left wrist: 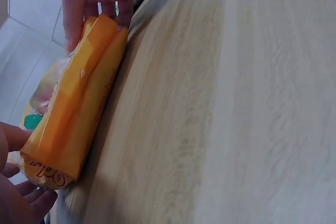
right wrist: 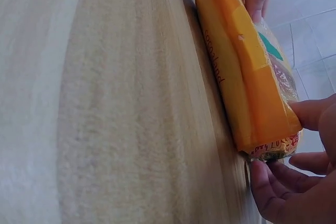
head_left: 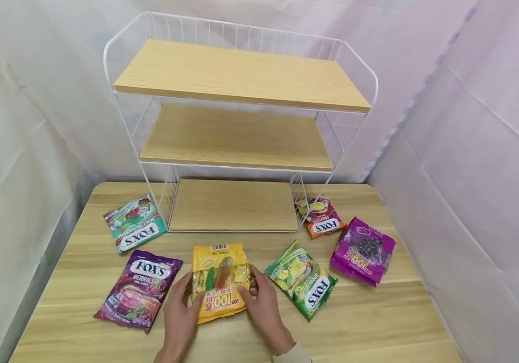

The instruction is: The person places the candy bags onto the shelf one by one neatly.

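Observation:
A yellow candy bag (head_left: 221,267) marked "LOT 100" lies on the table between both hands, its lettering upside down in the head view. The left hand (head_left: 180,312) grips its left side, thumb on the front and fingers curled at the edge. Opposite, the right hand (head_left: 264,305) holds the right side the same way. From the left wrist, the bag's orange end fold (left wrist: 73,103) shows close to the tabletop. In the right wrist view, fingers (right wrist: 286,182) reach under the bag's lower corner, with the thumb above.
Behind stands a three-tier rack (head_left: 237,141) with wooden shelves. Left of the hands lie a purple Fox's bag (head_left: 139,290) and a teal Fox's bag (head_left: 136,224). To the right are a green Fox's bag (head_left: 302,280), a red Fox's bag (head_left: 323,217) and a purple Lot 100 bag (head_left: 363,251).

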`<state>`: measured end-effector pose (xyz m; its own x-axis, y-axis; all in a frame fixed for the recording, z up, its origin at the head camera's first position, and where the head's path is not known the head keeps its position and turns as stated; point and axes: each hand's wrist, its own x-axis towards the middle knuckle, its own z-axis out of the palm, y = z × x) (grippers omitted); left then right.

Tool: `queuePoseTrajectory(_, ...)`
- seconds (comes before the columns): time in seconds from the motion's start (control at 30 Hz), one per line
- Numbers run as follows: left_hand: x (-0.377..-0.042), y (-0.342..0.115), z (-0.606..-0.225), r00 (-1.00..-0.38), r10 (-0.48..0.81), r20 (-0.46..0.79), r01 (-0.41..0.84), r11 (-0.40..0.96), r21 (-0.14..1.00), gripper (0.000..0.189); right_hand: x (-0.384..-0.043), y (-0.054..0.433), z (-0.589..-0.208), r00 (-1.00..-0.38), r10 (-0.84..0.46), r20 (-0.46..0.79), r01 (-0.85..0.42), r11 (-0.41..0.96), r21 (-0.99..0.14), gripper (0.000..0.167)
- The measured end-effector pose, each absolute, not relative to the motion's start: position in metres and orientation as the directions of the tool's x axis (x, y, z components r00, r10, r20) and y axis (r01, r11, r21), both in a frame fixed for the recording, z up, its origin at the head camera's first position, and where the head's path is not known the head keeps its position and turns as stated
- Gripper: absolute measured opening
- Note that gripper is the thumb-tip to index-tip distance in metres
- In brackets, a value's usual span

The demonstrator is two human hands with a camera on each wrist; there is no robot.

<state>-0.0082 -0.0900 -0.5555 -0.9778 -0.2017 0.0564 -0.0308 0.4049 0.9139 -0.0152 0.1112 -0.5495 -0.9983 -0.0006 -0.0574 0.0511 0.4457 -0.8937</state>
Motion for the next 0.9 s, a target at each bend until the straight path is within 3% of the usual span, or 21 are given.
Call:
queuePoseTrajectory(0.17,-0.008,-0.088,-0.555,-0.970,-0.235,0.057,-0.037,0.379,0.925,0.062,-0.017,0.109,-0.548,-0.997,0.019,-0.069,0.070,0.419,-0.905,0.066)
queuePoseTrajectory(0.6,-0.004,-0.083,-0.553,-0.975,-0.200,-0.099,-0.155,0.288,0.945,0.066,-0.014,0.109,-0.546,-0.993,0.003,-0.116,0.113,0.263,-0.958,0.064)
queuePoseTrajectory(0.9,-0.003,-0.078,-0.555,-0.971,-0.231,-0.066,-0.112,0.191,0.975,0.061,-0.013,0.106,-0.540,-0.993,-0.092,-0.076,0.038,0.359,-0.933,0.053)
